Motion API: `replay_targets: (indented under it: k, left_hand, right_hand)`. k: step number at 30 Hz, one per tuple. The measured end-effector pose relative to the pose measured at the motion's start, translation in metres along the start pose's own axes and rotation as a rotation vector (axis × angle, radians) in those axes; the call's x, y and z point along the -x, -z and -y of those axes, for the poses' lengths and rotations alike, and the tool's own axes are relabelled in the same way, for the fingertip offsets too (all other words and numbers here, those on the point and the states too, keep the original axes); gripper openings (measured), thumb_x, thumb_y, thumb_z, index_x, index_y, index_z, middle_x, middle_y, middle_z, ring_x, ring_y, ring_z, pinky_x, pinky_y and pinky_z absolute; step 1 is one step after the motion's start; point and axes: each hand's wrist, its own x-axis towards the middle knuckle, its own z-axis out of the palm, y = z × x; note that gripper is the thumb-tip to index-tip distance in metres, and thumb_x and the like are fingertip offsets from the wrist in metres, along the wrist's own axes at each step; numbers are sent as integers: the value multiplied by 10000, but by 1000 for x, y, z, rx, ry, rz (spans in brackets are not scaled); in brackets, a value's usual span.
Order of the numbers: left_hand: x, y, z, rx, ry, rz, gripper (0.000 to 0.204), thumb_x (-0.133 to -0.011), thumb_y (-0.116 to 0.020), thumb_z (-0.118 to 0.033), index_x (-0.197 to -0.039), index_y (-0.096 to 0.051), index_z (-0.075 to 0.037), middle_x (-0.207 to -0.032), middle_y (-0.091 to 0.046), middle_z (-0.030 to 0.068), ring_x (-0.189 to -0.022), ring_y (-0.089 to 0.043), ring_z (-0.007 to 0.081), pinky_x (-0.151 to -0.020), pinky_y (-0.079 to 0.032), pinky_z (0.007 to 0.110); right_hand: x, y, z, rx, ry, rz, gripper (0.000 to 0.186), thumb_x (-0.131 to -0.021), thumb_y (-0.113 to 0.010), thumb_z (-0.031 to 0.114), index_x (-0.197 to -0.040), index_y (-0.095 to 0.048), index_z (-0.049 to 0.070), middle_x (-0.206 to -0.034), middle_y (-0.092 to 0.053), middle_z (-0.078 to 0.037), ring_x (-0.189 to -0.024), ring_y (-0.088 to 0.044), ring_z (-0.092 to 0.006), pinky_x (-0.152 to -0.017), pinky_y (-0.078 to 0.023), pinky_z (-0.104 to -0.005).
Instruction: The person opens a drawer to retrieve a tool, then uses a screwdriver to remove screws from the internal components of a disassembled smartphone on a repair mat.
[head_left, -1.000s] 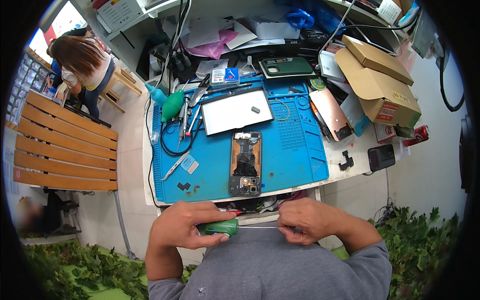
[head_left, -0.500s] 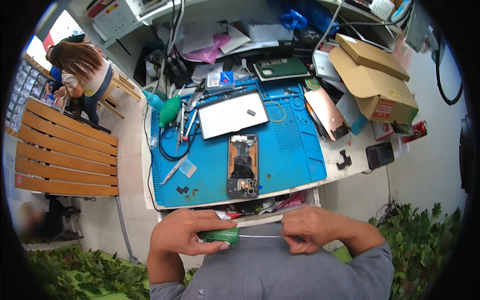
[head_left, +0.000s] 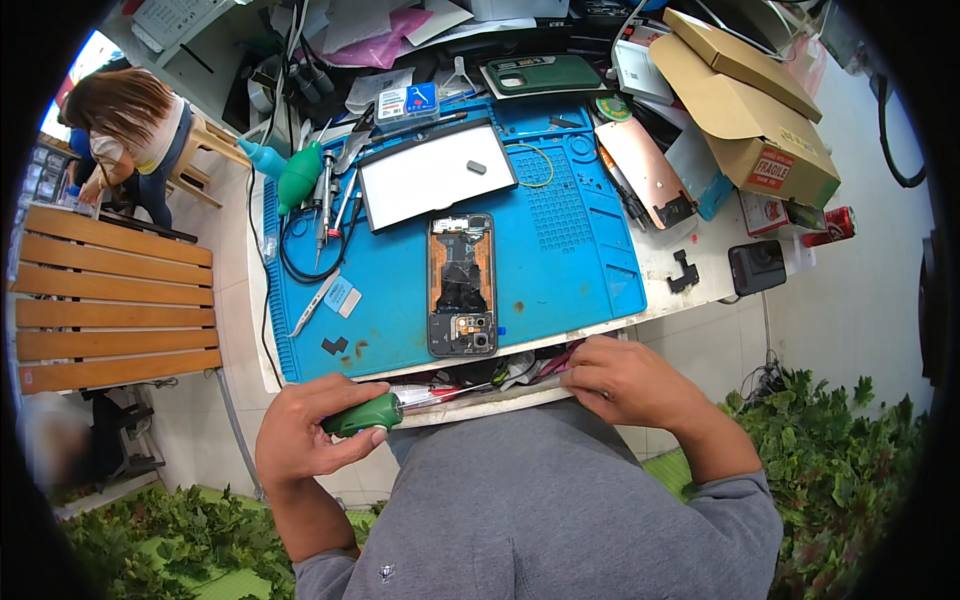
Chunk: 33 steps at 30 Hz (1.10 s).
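Note:
My left hand [head_left: 320,425] is closed round a short, rounded green tool [head_left: 366,414]. A thin, pale, straight strand [head_left: 440,397] runs from the tool's end toward my right hand [head_left: 625,388], whose curled fingers pinch its far end; the exact grip is hidden. Both hands are over the table's front edge, above an open drawer [head_left: 480,410] of jumbled items. Beyond them a phone with its back off [head_left: 462,290] lies on the blue work mat [head_left: 390,300], its inner parts and cameras showing. Neither hand touches it.
A white tray [head_left: 430,180] holds a small dark piece. Tweezers [head_left: 315,305], a green air blower [head_left: 300,180] and drivers lie left. A pink phone back [head_left: 645,170], cardboard box [head_left: 750,130], red can [head_left: 830,228] and black device [head_left: 757,267] stand right. Another person [head_left: 135,130] is far left.
Both hands have moved up in the picture toward the drawer, the left one also leftward. The strand between them now slants upward to the right. The view has shifted, showing the table higher.

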Motion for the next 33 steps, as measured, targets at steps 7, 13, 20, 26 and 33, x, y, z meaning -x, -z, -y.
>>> replay_targets:
  k: [7,13,20,26,33]
  left_hand:
    - [13,-3,13,0,43,-54,524,-814,-993,-244,-1304,-905,-81,-915,-797,126,-745,-739,268,-678,-567,377]
    - [21,-2,12,19,46,-116,526,-820,-988,-228,-1316,-902,-74,-918,-803,121,-748,-739,245,-684,-562,354]
    - [30,-3,16,81,6,-232,510,-842,-983,-175,-1319,-885,-23,-974,-838,131,-776,-751,228,-714,-575,340]
    - [42,-10,14,64,-22,-276,492,-870,-980,-181,-1325,-881,-20,-963,-836,136,-799,-767,222,-735,-593,337]
    - [52,-17,19,152,61,-291,494,-883,-976,-170,-1340,-878,-9,-967,-838,128,-804,-765,205,-738,-588,330]
  right_hand:
    - [-4,18,6,113,-165,201,129,-1043,-789,149,-975,-762,43,-1025,-749,-106,-995,-773,-344,-849,-627,-487]
    - [-27,36,10,270,-76,306,116,-1024,-772,125,-961,-759,28,-1037,-763,-100,-991,-775,-339,-857,-632,-490]
    - [-111,46,0,466,198,177,482,-958,-794,100,-1434,-745,42,-1367,-751,-89,-1270,-707,-260,-928,-616,-427]
    - [-185,35,3,717,511,271,796,-945,-793,49,-1707,-564,6,-1708,-585,-88,-1477,-582,-263,-1113,-510,-397]
    - [-232,55,16,831,481,645,820,-762,-979,198,-1521,-720,25,-1520,-705,-65,-1426,-610,-251,-1111,-532,-403]
